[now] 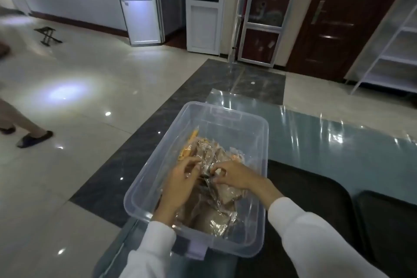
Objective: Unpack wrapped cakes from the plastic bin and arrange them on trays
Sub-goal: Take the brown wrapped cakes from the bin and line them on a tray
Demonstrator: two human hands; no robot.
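No writing can be read. The see-through plastic bin [225, 119] sits on the shiny glass tabletop [327, 149]. Both grips, left hand [180, 178] and right hand [234, 175], pinch crinkly wrapped cakes [216, 214] inside it.

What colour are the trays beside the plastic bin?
Black; two dark trays lie right of the clear bin, best seen in the head view.

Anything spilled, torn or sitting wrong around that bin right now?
Nothing stands out. The wrapped cakes lie heaped inside the clear plastic bin, none outside it. Both the left hand and right hand are on the wrappers.
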